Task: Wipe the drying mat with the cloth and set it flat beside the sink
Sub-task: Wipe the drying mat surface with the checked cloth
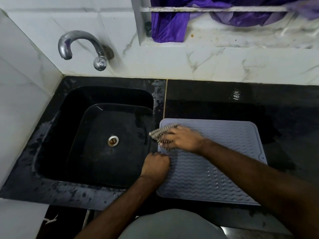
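A grey ridged drying mat is laid flat on the black surface just right of the sink, its left edge pinched by the left hand, a striped cloth pressed on it under the flat-fingered right hand.

No readable text anywhere in view.

The drying mat carries only a raised wave pattern, with no lettering, brand or number; the tap, the sink and the wall tiles likewise bear no mark that can be read.
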